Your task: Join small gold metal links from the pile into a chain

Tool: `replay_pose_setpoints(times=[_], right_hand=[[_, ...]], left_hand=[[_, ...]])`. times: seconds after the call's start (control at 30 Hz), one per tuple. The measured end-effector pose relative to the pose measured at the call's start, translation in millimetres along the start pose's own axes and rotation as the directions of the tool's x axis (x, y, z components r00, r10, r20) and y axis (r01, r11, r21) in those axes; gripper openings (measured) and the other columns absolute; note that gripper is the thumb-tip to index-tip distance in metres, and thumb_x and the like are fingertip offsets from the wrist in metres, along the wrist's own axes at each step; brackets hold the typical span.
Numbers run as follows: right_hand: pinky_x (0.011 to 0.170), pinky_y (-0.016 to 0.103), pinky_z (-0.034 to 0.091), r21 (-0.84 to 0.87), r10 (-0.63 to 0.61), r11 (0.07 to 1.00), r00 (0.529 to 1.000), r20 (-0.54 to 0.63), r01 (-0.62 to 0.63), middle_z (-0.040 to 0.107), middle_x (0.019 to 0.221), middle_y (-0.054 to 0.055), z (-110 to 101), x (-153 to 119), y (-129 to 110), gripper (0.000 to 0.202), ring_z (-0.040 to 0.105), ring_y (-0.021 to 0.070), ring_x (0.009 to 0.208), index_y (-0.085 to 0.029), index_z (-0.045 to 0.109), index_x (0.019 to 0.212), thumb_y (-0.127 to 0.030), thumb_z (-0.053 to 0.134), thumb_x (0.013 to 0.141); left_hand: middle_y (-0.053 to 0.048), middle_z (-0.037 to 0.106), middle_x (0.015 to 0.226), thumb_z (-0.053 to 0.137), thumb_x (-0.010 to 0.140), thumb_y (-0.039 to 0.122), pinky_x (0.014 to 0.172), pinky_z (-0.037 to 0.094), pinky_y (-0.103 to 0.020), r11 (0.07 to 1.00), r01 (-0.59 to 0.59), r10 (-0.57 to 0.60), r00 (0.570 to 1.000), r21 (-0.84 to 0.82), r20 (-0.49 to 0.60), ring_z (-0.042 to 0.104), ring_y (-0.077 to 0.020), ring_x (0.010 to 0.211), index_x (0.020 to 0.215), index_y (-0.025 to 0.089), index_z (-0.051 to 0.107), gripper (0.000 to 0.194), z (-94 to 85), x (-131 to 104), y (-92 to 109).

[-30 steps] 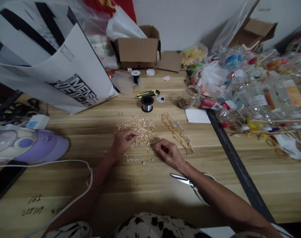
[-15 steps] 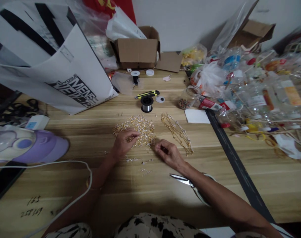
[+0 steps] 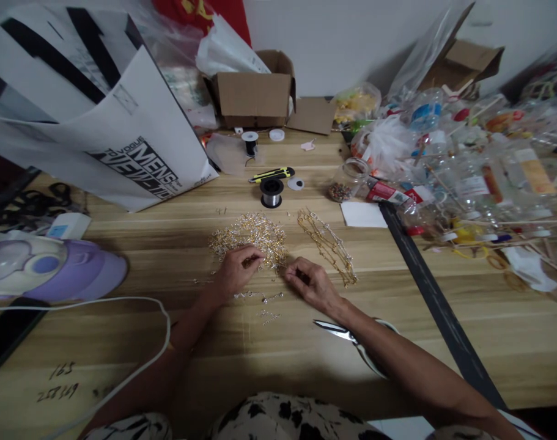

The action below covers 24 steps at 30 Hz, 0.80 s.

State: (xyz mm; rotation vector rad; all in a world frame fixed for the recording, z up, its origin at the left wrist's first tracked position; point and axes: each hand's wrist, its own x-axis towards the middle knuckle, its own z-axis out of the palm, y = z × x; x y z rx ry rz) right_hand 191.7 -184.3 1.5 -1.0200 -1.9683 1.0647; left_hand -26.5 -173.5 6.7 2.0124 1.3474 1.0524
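A loose pile of small gold and silver beads (image 3: 253, 229) lies on the wooden table in front of me. My left hand (image 3: 238, 267) is at the pile's near edge, thumb and fingertips pinched; what they hold is too small to make out. My right hand (image 3: 311, 282) rests just right of the pile with fingers curled together, and anything inside is hidden. Closer to me lie a short silver chain piece (image 3: 272, 298) and a smaller silver chain (image 3: 269, 316). Several gold and silver bead chains (image 3: 328, 244) are stretched out beyond my right hand.
Scissors (image 3: 337, 330) lie partly under my right forearm. Behind the pile are a wire spool (image 3: 271, 194), a yellow-black utility knife (image 3: 271, 175) and a bead jar (image 3: 345, 183). Plastic bottles (image 3: 475, 177) crowd the right; a white bag (image 3: 122, 134) and purple appliance (image 3: 81, 266) stand left.
My left hand has shifted slightly to the right, nearer my right hand, its fingers still pinched. My right hand has stayed almost in place.
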Motion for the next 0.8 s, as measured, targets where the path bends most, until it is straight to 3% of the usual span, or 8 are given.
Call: replay_pose_setpoints(times=[0.23, 0.5, 0.8], right_hand=[[0.058, 0.023, 0.039, -0.002, -0.008, 1.000, 1.000, -0.010, 0.008, 0.056, 0.072, 0.001, 1, 0, 2, 0.011, 0.051, 0.0129, 0.063, -0.018, 0.058, 0.078, -0.022, 0.054, 0.087], [0.059, 0.023, 0.039, 0.027, 0.007, 1.000, 1.000, -0.012, -0.006, 0.056, 0.072, 0.001, 0, 0, 0, 0.012, 0.051, 0.0130, 0.065, -0.017, 0.058, 0.077, -0.022, 0.054, 0.087], [0.057, 0.022, 0.039, 0.223, 0.175, 0.961, 0.984, -0.029, -0.164, 0.055, 0.068, 0.000, 2, 2, -2, 0.016, 0.050, 0.0118, 0.062, -0.015, 0.059, 0.078, -0.030, 0.057, 0.086]], left_hand=[[0.000, 0.064, 0.069, 0.057, 0.080, 0.017, 0.062, 0.047, -0.023, 0.997, 0.078, -0.078, 0.997, -0.022, 0.020, 0.059, -0.0133, 0.065, 0.075, 0.017, 0.063, 0.008, 2.1, -3, -5], [0.000, 0.066, 0.070, 0.063, 0.076, 0.020, 0.063, 0.050, -0.023, 0.938, 0.228, -0.220, 0.974, -0.262, 0.059, 0.063, -0.0136, 0.067, 0.075, 0.016, 0.061, 0.004, 10.2, -4, 5], [-0.002, 0.067, 0.067, 0.064, 0.075, 0.015, 0.060, 0.050, -0.022, 0.907, 0.281, -0.232, 0.955, -0.315, 0.182, 0.062, -0.0119, 0.063, 0.071, 0.014, 0.064, 0.004, 15.7, -5, 21]])
